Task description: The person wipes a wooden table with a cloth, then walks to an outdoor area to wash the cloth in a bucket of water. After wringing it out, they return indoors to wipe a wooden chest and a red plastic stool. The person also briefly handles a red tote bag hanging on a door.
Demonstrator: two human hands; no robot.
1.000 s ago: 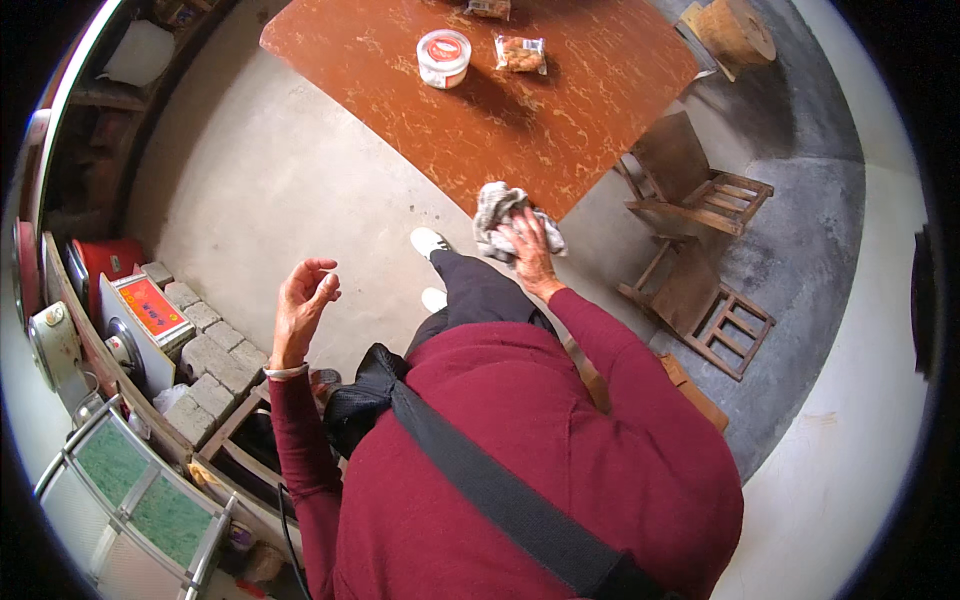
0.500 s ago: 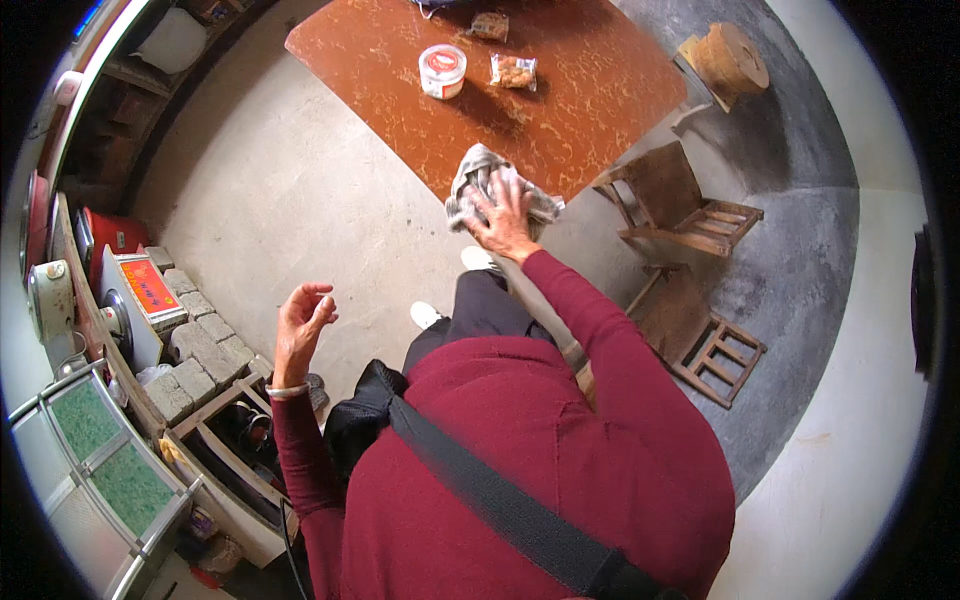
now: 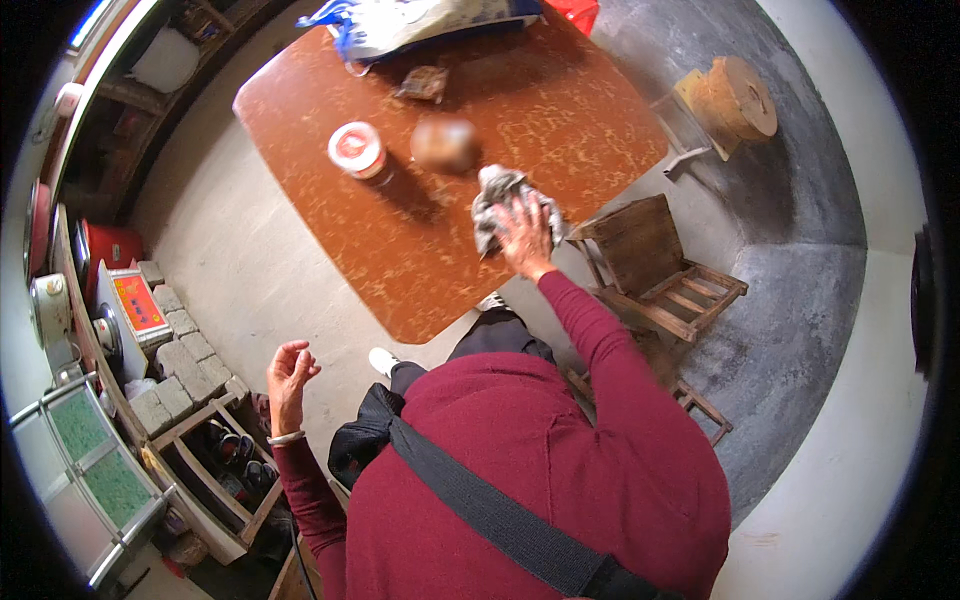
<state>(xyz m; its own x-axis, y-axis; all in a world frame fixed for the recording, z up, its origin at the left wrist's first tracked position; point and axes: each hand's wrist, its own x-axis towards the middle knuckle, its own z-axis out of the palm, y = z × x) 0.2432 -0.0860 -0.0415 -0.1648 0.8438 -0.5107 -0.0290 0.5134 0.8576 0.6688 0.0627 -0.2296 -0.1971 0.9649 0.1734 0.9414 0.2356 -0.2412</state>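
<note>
My right hand (image 3: pixel 526 232) is spread over a crumpled grey-and-white cloth (image 3: pixel 490 210), holding it against the brown marbled table (image 3: pixel 400 290) near the right-hand edge. Part of the cloth is hidden under the palm. Away from the table, at the left, my left hand (image 3: pixel 290 375) hangs in the air with loosely bent fingers and nothing in it. A clear tub with a red-and-white lid (image 3: pixel 356 148) stands on the table, left of the cloth. Between them lies a blurred snack packet (image 3: pixel 443 143), and a second small packet (image 3: pixel 424 83) lies farther back.
A blue-and-white bag (image 3: pixel 420 25) lies at the table's far end. Wooden chairs (image 3: pixel 640 245) stand close on the right, with a large wooden spool (image 3: pixel 740 98) beyond. Bricks (image 3: pixel 185 365), a red-topped box (image 3: pixel 142 300) and a wooden rack (image 3: pixel 205 465) line the left.
My right hand and the cloth have moved from the near corner along the table's right-hand edge. The view has shifted, showing more of the bag. My left hand stays raised, slightly lower in view.
</note>
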